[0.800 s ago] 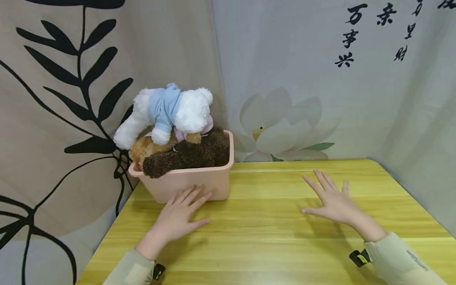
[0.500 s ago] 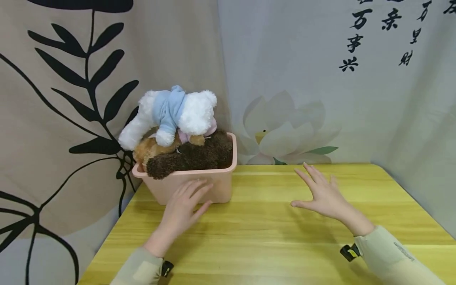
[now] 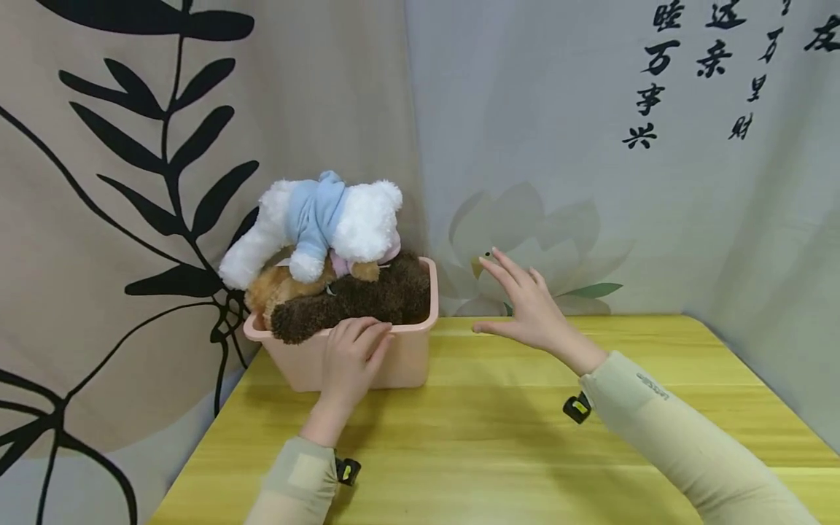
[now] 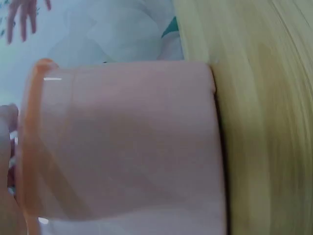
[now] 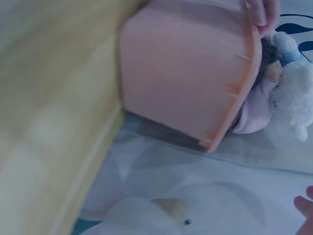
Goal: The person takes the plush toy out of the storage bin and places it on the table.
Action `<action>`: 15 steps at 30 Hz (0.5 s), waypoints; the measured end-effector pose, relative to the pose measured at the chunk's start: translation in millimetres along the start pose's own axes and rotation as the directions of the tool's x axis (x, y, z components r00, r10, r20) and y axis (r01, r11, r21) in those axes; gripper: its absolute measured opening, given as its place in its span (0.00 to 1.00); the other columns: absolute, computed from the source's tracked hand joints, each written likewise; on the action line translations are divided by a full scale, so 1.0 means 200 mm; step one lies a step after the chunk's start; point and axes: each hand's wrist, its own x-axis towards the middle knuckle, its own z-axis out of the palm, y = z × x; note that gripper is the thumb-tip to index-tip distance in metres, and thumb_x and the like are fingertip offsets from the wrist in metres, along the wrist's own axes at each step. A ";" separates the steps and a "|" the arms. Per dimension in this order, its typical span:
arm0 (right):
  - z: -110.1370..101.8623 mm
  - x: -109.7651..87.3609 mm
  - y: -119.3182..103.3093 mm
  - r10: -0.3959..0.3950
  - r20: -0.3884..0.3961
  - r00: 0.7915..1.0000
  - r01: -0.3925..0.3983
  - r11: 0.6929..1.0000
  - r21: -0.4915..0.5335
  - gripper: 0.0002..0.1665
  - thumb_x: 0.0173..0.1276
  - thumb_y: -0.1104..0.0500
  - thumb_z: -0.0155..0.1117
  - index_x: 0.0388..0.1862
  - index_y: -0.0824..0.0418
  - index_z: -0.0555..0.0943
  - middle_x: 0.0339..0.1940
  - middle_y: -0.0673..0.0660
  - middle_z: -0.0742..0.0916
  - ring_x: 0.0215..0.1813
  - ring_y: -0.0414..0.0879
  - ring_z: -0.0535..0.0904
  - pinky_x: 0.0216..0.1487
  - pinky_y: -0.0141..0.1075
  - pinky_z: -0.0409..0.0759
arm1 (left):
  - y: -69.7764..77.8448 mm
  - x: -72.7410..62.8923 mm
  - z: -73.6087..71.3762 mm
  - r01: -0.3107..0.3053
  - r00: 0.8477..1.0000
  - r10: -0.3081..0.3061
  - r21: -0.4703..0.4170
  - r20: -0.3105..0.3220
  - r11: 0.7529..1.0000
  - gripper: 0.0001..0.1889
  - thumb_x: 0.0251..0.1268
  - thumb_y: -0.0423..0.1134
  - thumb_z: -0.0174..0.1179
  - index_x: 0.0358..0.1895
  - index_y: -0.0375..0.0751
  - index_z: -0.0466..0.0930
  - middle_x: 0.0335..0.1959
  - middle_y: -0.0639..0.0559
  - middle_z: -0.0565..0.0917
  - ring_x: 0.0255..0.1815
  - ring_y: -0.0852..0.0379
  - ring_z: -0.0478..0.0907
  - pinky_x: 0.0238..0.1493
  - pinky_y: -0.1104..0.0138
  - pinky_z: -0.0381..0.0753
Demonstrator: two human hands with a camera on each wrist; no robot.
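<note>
A pink plastic bin (image 3: 367, 357) stands at the table's back left, stuffed with plush toys. A white teddy bear in a blue top (image 3: 315, 215) lies across the pile, over a dark brown plush (image 3: 387, 292) and a light brown plush (image 3: 278, 288). My left hand (image 3: 351, 364) grips the bin's front rim, fingers bent over it and thumb outside, as the right wrist view also shows at the rim (image 5: 254, 68). My right hand (image 3: 528, 310) is in the air to the right of the bin, fingers spread, holding nothing.
The yellow wooden table (image 3: 472, 437) runs to the right of the bin. Behind it hangs a printed curtain (image 3: 525, 109) with a lotus and black characters. Black leaves are printed on the curtain's left part (image 3: 118, 350).
My left hand has moved up and forward from in front of the bin onto its rim. The right hand has moved left and up, towards the bin. The toys have stayed put.
</note>
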 end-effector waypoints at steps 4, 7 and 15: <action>0.03 0.21 -0.04 -0.065 -0.095 0.993 0.068 0.997 0.025 0.67 0.45 0.40 0.80 0.78 0.51 0.53 0.79 0.55 0.54 0.74 0.56 0.58 0.66 0.64 0.52 | -0.01 -0.02 0.05 0.070 0.997 -0.072 -0.063 -0.038 0.996 0.08 0.58 0.37 0.69 0.41 0.45 0.86 0.39 0.50 0.82 0.40 0.47 0.75 0.44 0.54 0.70; 0.06 0.35 -0.09 -0.096 -0.144 0.985 0.103 0.994 0.042 0.69 0.42 0.41 0.82 0.78 0.52 0.53 0.80 0.55 0.53 0.76 0.53 0.53 0.67 0.61 0.53 | -0.01 -0.03 0.06 0.093 0.994 -0.099 -0.095 -0.055 0.991 0.07 0.59 0.36 0.68 0.40 0.45 0.86 0.38 0.50 0.81 0.37 0.48 0.72 0.41 0.55 0.68; 0.19 0.65 -0.23 -0.069 -0.139 0.988 0.079 0.994 0.070 0.73 0.39 0.36 0.81 0.79 0.48 0.49 0.80 0.51 0.48 0.78 0.49 0.43 0.69 0.59 0.51 | -0.02 -0.05 0.07 0.101 0.992 -0.108 -0.122 -0.059 0.987 0.06 0.59 0.35 0.68 0.39 0.45 0.86 0.37 0.50 0.80 0.34 0.49 0.70 0.40 0.57 0.66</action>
